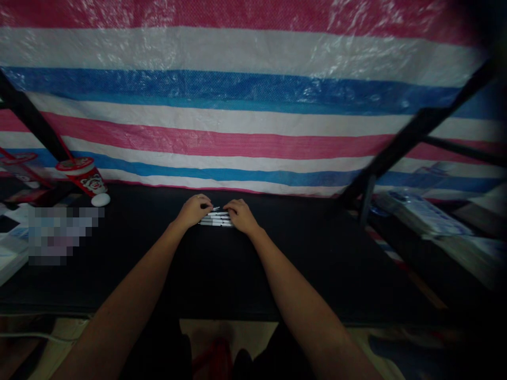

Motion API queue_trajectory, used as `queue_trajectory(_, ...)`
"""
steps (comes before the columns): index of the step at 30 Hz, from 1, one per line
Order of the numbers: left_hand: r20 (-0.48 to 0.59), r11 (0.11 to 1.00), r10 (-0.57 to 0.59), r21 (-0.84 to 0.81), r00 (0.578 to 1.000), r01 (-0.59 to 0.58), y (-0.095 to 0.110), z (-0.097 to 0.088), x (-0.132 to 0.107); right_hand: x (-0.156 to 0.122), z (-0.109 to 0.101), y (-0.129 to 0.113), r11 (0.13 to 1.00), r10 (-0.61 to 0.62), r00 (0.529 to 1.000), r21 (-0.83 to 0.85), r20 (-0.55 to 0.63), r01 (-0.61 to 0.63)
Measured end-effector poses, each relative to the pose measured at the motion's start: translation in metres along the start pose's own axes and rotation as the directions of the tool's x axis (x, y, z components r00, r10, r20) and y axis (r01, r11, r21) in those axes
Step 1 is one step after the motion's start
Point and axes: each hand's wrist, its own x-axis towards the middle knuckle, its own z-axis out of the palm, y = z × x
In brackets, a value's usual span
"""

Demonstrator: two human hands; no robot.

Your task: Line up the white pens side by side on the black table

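Observation:
Several slim white-and-grey pens (pixel 216 222) lie side by side in a small bundle on the black table (pixel 222 274), pointing left to right. At their left ends is my left hand (pixel 194 210), its fingers curled and closed on the pens. My right hand (pixel 241 215) bends over the right ends, with its fingers closed against them. Both hands hide the ends of the bundle. A shorter piece at the far side of the pens, near my left fingertips, is too small to make out.
Left on the table are a red cup (pixel 85 177) with a straw, a white egg-shaped object (pixel 100 200) and a blurred-out patch. A striped plastic sheet (pixel 222 142) hangs behind. A black frame bar (pixel 388 153) and plastic-wrapped packs (pixel 428 214) are on the right.

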Motion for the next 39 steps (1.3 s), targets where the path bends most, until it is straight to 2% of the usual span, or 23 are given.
queue_trajectory(8, 0.028, 0.996, 0.066, 0.054, 0.997, -0.068, 0.005, -0.002, 0.0, -0.001, -0.002, -0.008, 0.999, -0.035, 0.998, -0.008, 0.061, 0.035)
queue_trajectory(14, 0.047, 0.995, 0.059, 0.072, 0.997, -0.062, 0.002, -0.004, 0.002, -0.002, -0.001, -0.01, 0.997, -0.003, 0.996, -0.075, 0.089, 0.01)
queue_trajectory(21, 0.081, 0.987, 0.119, 0.097, 0.99, -0.127, 0.003, -0.007, 0.002, -0.003, -0.002, -0.011, 0.994, 0.004, 0.995, -0.113, 0.099, 0.008)
queue_trajectory(29, 0.1, 0.988, 0.108, 0.1, 0.989, -0.118, 0.001, -0.006, 0.005, -0.003, -0.004, -0.011, 0.99, 0.017, 0.995, -0.142, 0.099, -0.003)
queue_trajectory(39, 0.099, 0.995, 0.097, 0.029, 0.99, -0.1, -0.006, -0.008, 0.004, -0.003, -0.011, -0.006, 0.985, 0.067, 0.994, -0.164, 0.089, -0.052)
